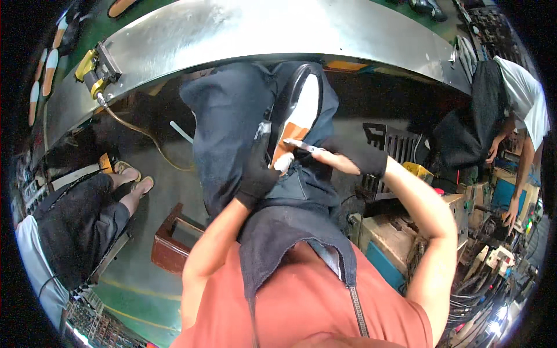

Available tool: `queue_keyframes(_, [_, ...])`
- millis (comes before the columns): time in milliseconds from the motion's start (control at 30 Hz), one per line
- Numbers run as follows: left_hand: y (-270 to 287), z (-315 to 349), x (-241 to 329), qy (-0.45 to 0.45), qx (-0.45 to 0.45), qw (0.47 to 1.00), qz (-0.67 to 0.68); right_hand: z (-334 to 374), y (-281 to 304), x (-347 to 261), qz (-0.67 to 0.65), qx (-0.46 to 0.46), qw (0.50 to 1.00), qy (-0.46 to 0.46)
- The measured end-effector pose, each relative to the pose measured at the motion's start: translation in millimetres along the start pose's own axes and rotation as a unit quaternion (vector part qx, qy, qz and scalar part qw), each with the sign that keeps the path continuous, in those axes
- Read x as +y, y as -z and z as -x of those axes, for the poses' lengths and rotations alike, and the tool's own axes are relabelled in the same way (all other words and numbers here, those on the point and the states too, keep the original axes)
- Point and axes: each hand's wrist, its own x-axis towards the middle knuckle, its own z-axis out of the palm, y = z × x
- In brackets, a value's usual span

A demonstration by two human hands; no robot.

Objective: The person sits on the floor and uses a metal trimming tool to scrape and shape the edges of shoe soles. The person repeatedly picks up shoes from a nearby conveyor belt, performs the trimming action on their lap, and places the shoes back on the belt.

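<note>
A: Any writing you can read?
B: Whatever marks the shoe (297, 119) may carry are too small to make out. Its underside shows white at the front and orange-brown toward the heel.
A: Where is it?
B: On the wearer's lap, toe pointing away, near the edge of the bench (261, 29).
A: And each grip?
B: The left hand (259, 174), in a dark fingerless glove, is closed round the heel end. The right hand (354, 158), gloved alike, pinches a slim pale tool (300, 144), its tip at the orange-brown part.
A: The surface?
B: Shiny bare metal, bowed by the lens. A yellow air gun (90, 75) sits at its left end, trailing a hose (136, 129).
A: The room?
B: Green floor (139, 304) with yellow lines, a red-brown stool (171, 243), a person (75, 238) seated left, another person (525, 87) right, beside cables (473, 296).
</note>
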Motion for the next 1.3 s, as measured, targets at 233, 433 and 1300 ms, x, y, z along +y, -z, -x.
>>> queue_keyframes(233, [4,10,-34,0.092,-0.025,0.993,0.065,-33,15,-10,0.23,0.08,0.969,0.046])
queue_keyframes(433, [-3,11,-23,0.041,0.018,0.998,-0.054,-31,11,-17,0.195,0.059,0.977,0.07])
queue_keyframes(1300, [27,-31,-65,0.153,-0.066,0.981,0.103,-33,-32,-37,0.199,0.021,0.902,0.383])
